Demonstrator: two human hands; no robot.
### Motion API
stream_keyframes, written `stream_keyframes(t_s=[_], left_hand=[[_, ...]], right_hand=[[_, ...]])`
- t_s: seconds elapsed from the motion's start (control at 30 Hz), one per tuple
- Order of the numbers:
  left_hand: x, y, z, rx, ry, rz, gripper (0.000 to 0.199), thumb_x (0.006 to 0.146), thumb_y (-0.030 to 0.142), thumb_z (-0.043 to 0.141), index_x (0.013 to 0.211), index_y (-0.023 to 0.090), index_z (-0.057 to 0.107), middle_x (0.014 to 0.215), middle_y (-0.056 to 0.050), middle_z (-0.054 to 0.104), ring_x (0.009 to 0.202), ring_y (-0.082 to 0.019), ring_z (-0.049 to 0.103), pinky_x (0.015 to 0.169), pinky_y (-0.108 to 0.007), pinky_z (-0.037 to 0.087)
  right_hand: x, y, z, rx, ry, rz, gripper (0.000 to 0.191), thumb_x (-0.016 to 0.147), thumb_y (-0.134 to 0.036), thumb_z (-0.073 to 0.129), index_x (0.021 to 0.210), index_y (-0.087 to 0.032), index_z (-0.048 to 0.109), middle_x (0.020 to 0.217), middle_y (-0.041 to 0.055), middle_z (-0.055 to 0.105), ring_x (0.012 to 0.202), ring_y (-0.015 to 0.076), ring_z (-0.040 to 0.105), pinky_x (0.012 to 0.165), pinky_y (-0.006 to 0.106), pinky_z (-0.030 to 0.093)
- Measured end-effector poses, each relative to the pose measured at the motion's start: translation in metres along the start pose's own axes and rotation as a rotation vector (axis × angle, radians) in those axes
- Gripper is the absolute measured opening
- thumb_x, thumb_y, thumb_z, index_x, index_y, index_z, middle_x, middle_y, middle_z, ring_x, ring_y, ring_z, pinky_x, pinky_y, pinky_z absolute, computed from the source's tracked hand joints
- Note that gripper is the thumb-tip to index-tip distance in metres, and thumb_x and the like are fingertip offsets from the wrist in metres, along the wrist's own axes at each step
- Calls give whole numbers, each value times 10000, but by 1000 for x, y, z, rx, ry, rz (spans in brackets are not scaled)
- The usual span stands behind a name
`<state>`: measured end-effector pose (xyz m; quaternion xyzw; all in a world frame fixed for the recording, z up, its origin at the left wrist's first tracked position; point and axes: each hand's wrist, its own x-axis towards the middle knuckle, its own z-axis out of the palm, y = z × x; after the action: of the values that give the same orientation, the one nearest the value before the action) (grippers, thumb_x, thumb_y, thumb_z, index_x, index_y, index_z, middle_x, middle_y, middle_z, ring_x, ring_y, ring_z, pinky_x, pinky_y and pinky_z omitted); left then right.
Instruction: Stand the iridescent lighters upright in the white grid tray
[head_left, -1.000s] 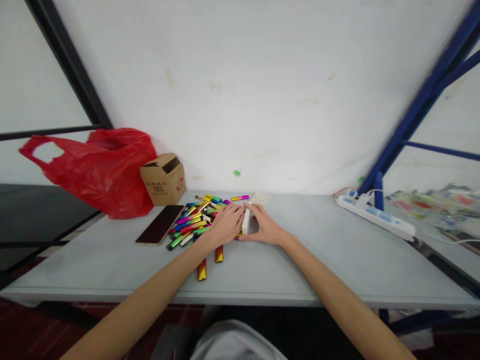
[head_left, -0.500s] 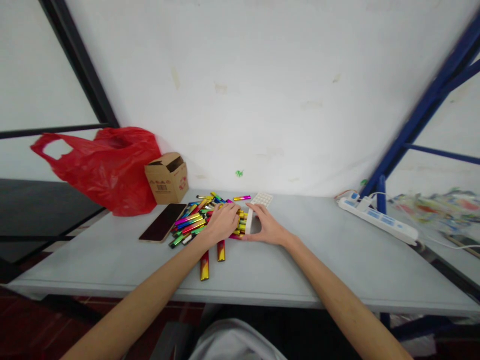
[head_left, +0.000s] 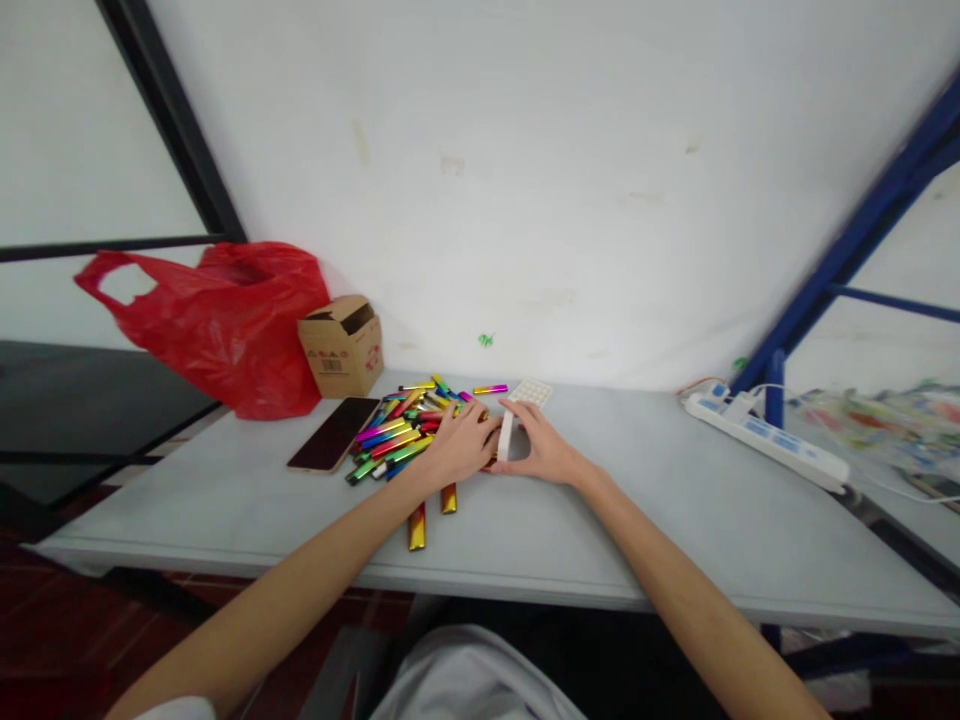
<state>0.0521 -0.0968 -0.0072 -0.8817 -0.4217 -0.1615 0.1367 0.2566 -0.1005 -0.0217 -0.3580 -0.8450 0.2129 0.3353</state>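
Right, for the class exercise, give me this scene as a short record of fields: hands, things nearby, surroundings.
Left hand: over part of the shiny coloured sticks; hold unclear
Right hand: a white piece in its grip
Left side: phone, cardboard box, red bag
Back: pale gridded piece, white wall
Right side: white power strip

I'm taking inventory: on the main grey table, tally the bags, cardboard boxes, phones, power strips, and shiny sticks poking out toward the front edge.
Red bag: 1
Cardboard box: 1
Phone: 1
Power strip: 1
Front-edge shiny sticks: 2
Total: 6
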Motion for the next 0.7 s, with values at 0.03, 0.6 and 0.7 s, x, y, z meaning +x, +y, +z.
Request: stream_keyframes(t_s=[0.03, 0.6, 0.7], left_hand=[[0, -1, 0, -9, 8, -6, 297, 1017, 331, 387, 1082, 233, 660, 1151, -116, 633, 1143, -284, 574, 1047, -513, 360], [-4, 12, 5, -44, 4, 82, 296, 989, 342, 442, 1184, 236, 638, 1255, -111, 641, 1275, -317, 493, 1178, -616, 177], [-4, 9, 7, -53, -2, 68, 269, 988, 337, 444, 1137, 252, 653, 1242, -99, 645, 1254, -306, 506, 1158, -595, 211]], right_hand=[[-1, 0, -1, -1, -4, 6, 1089, 702, -568, 844, 1570, -269, 258, 1477, 151, 373, 1416, 305, 389, 1197, 506, 356], [-7, 4, -11, 18, -3, 5, 1039, 711, -537, 848, 1556, -289, 296, 1467, 137, 379, 1414, 307, 403, 1173, 517, 398], [-8, 5, -14, 14, -8, 17, 1043, 698, -540, 856, 1551, -294, 308, 1462, 134, 388, 1414, 314, 404, 1183, 531, 381]])
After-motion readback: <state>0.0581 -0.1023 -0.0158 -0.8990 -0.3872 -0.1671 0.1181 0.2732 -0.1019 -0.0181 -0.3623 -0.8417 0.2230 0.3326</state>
